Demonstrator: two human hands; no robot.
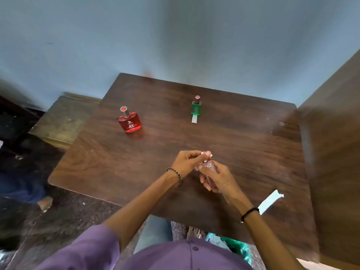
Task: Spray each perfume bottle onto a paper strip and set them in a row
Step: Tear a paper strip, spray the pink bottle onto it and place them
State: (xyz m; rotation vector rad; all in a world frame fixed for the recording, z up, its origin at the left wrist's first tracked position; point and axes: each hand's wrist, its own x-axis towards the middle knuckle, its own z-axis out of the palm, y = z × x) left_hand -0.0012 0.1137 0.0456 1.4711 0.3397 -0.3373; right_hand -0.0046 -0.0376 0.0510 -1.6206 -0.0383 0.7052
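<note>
step: third bottle in hand, prob uncapping | right hand (220, 178) grips pale pink glass perfume bottle (209, 168) above dark wood worktop (155, 152) | left hand (187, 162) pinches its cap (204, 153) | next: needs pale paper strip (270, 201) near right, then spray

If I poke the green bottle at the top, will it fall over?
Probably, yes. The green bottle looks tall and narrow with a small base, so a push near its cap could tip it. It stands on the end of a paper strip, so it might also slide. It looks like glass, so it could crack.
</note>
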